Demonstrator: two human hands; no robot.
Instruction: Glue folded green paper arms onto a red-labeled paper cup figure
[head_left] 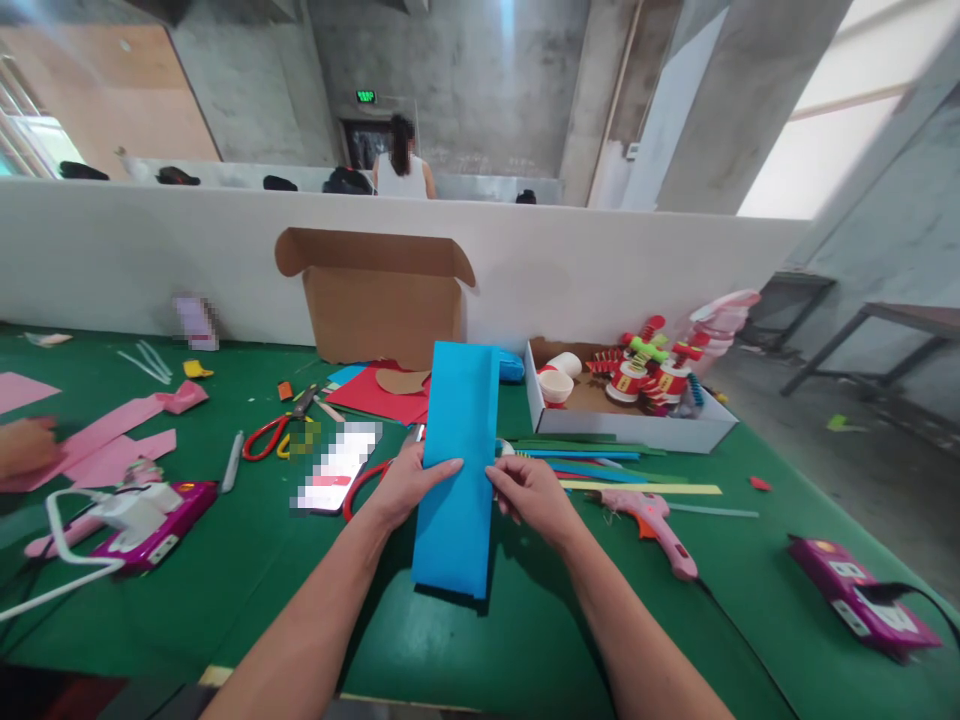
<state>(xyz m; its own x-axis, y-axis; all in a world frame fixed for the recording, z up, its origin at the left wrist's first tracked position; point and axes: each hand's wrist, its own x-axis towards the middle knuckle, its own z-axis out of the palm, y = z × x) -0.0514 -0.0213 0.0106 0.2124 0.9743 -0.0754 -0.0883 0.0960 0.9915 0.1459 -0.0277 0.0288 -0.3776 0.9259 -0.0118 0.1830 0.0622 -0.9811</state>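
Observation:
A folded strip of blue paper point(457, 470) stands tilted over the green table, held between both my hands. My left hand point(409, 487) is closed on its left edge, thumb across the front and the other fingers hidden behind. At the right edge, my right hand point(529, 490) pinches the paper between thumb and fingertips. A narrow fold runs down that right side. Just left of my left hand are red-handled scissors point(362, 488), partly covered by it. To the right of my right hand lies a pink hot glue gun point(652, 515).
Coloured paper strips point(600, 455) lie below a white box point(630, 425) of small crafts. Left are a phone point(341, 468), more scissors point(281, 430) and a purple power strip point(161, 530). Another person's hand point(28, 447) touches pink paper at far left. A second power strip point(862, 595) lies right.

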